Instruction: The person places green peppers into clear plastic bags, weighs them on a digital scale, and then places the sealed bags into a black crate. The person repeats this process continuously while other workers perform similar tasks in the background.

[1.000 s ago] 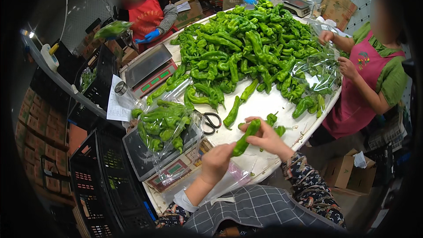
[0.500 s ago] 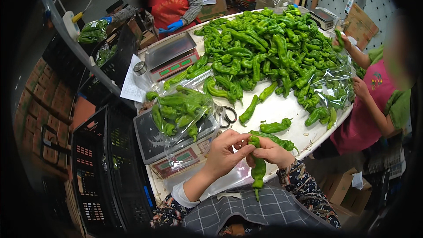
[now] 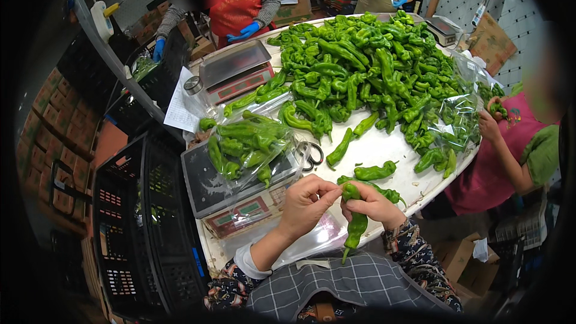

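A long green pepper (image 3: 355, 228) hangs in front of my apron, its stem pointing down. My right hand (image 3: 375, 207) holds it near its upper end, fingers wrapped round it. Thumb and forefinger of my left hand (image 3: 309, 204) are pinched together at that same upper end. Just beyond my hands, loose green peppers (image 3: 375, 171) lie on the white table (image 3: 414, 177). To the left, a clear bag of peppers (image 3: 252, 144) rests on a scale (image 3: 207, 174). Black-handled scissors (image 3: 311, 155) lie beside that bag, partly under the plastic.
A big pepper heap (image 3: 360, 66) covers the table's far side. A second scale (image 3: 237, 66) stands at the back left; black crates (image 3: 126, 222) stand at the left. A co-worker in pink (image 3: 480, 174) holds a filled bag (image 3: 459, 114); others in red (image 3: 237, 3) and tan aprons stand behind.
The held pepper has tilted slightly and my left fingers have drawn back a little. The red-aproned person's bag of peppers has gone from their raised hand, which is lower. The pink-clad person's hand has dropped.
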